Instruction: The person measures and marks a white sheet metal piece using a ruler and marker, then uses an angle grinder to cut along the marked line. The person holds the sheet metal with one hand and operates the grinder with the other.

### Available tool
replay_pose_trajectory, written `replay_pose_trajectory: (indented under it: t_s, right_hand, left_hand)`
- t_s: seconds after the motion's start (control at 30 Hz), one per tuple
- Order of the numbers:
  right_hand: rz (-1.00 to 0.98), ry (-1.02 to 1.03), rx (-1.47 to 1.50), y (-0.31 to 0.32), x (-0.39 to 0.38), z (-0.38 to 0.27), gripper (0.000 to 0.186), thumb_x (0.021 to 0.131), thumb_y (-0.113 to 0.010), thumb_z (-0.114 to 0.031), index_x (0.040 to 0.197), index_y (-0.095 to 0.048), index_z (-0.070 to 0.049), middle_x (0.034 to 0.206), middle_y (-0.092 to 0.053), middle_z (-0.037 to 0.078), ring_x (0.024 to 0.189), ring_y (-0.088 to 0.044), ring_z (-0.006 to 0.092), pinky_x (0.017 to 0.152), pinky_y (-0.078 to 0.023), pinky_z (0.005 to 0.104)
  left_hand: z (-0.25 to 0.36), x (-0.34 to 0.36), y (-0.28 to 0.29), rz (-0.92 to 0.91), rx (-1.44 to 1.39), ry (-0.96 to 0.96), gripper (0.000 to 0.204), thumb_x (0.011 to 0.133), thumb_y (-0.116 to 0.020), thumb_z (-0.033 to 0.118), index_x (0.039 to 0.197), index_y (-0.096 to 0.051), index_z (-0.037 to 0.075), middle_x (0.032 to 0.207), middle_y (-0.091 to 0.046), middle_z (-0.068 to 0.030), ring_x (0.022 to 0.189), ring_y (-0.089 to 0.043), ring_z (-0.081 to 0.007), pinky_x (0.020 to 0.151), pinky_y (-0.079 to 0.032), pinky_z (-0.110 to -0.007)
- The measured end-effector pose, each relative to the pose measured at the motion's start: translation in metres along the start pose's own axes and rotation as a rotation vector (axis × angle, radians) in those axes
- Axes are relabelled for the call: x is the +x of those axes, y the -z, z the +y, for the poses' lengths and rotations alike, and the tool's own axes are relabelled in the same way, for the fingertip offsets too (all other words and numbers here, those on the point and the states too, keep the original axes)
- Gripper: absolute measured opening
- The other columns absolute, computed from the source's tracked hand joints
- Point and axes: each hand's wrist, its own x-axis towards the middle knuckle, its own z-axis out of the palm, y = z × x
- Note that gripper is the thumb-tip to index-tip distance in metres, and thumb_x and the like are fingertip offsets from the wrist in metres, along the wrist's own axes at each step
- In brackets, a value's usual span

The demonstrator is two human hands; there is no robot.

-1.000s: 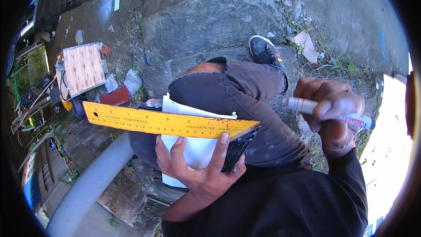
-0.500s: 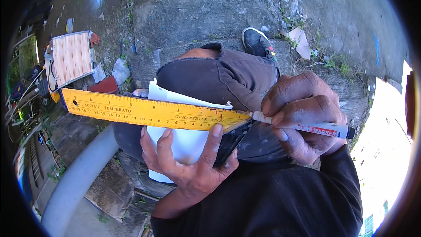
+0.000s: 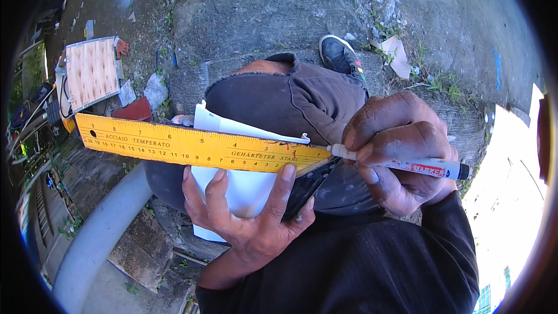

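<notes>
**Fingers pin ruler and sheet; marker tip at the ruler's right end**

The fingers [image 3: 216, 189] of the left hand [image 3: 250, 221] are spread from below and pressed up over a white sheet [image 3: 244, 189] that rests on the person's raised thigh [image 3: 290, 102], with the thumb [image 3: 283, 189] laid against the lower edge of the yellow ruler [image 3: 197, 146]. The ruler lies across the sheet with its long axis running left to right, tilted slightly down toward the right; its left end sticks out well past the knee, over the ground.

The right hand [image 3: 398, 157] is closed around a white marker [image 3: 407, 166], fingers pressed together along the barrel. The marker lies nearly level, its cap end pointing right and its tip [image 3: 332, 150] pointing left, touching or just beside the ruler's right end.

So the ruler runs leftward from the marker's tip, and the right hand is nearer that end. A dark flat object [image 3: 311, 183] shows under the ruler's right end; what it is cannot be told.
</notes>
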Motion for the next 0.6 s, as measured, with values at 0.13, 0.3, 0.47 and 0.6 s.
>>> replay_pose_trajectory:
  t_s: [0.13, 0.3, 0.47, 0.6]
  right_hand:
    - [-0.011, -0.001, -0.01, -0.0001, 0.0012, 0.0002, 0.015, 0.096, -0.073, -0.003, 0.11, -0.068, -0.003, 0.103, -0.067, 0.017, 0.082, -0.075, 0.0254, 0.068, -0.062, 0.038]
    - [-0.024, -0.013, -0.021, 0.0007, 0.0014, -0.0003, 0.014, 0.097, -0.073, -0.003, 0.11, -0.069, -0.003, 0.103, -0.068, 0.017, 0.083, -0.075, 0.0245, 0.068, -0.062, 0.0378]
    - [-0.033, -0.01, -0.028, 0.0008, 0.0021, -0.0007, 0.015, 0.097, -0.073, -0.003, 0.111, -0.069, -0.003, 0.104, -0.068, 0.017, 0.084, -0.076, 0.0249, 0.069, -0.063, 0.0383]
    - [-0.056, 0.011, -0.048, 0.0005, 0.0053, 0.0004, 0.015, 0.098, -0.073, -0.004, 0.111, -0.069, -0.002, 0.105, -0.069, 0.018, 0.086, -0.076, 0.0266, 0.071, -0.064, 0.0395]
  left_hand:
    - [-0.0001, 0.0002, -0.0001, 0.0, 0.001, 0.0, 0.071, 0.096, -0.066, 0.073, 0.148, -0.07, 0.025, 0.151, -0.03, -0.0255, 0.15, -0.021, -0.0614, 0.113, -0.032, -0.082]
    - [0.0001, 0.0009, 0.0001, 0.003, -0.007, 0.0, 0.07, 0.096, -0.067, 0.073, 0.147, -0.07, 0.025, 0.151, -0.03, -0.0253, 0.15, -0.022, -0.062, 0.113, -0.033, -0.081]
    - [-0.0001, 0.0019, 0.0006, 0.006, -0.011, 0.0, 0.07, 0.095, -0.068, 0.072, 0.148, -0.071, 0.025, 0.15, -0.031, -0.0257, 0.149, -0.023, -0.0626, 0.112, -0.034, -0.081]
    - [0.0005, 0.0016, 0.0016, -0.001, 0.002, -0.001, 0.071, 0.095, -0.068, 0.072, 0.148, -0.071, 0.025, 0.149, -0.031, -0.0265, 0.148, -0.023, -0.0622, 0.112, -0.034, -0.081]
